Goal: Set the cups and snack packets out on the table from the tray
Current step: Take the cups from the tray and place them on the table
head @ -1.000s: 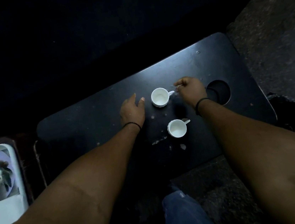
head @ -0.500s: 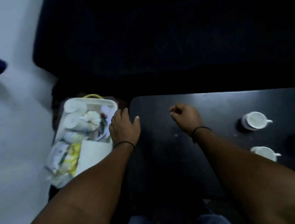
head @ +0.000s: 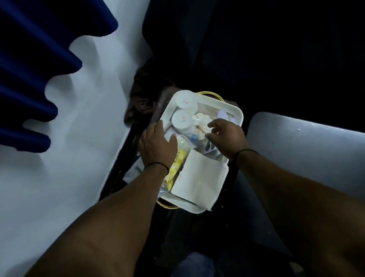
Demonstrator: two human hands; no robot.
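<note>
A pale wall (head: 45, 189) fills the left of the frame, with a blue curtain (head: 7, 67) hanging in folds at the upper left. The dark table (head: 317, 156) reaches in from the right edge, and the part of it in view carries nothing. At the centre sits the white tray (head: 234, 111), well loaded, so by my judgement most of the setting-out from it is left to do. No cups show on the visible stretch of table.

A folded white napkin (head: 199, 179) covers the near end of the tray. Beside it, toward the left, lies a yellow snack packet (head: 177, 164), partly under the left wrist. At the far end stand two round white lidded tubs (head: 182, 120), one behind the other, and just right of them a small pale bundle (head: 202, 122) that is too blurred to name.

The left hand (head: 158, 144) lies flat over the tray's left side, fingers together and lightly spread, holding nothing. The right hand (head: 227, 133) hovers over the tray's middle, fingers curled toward a pinch just right of the pale bundle; whether it grips anything I cannot tell.
</note>
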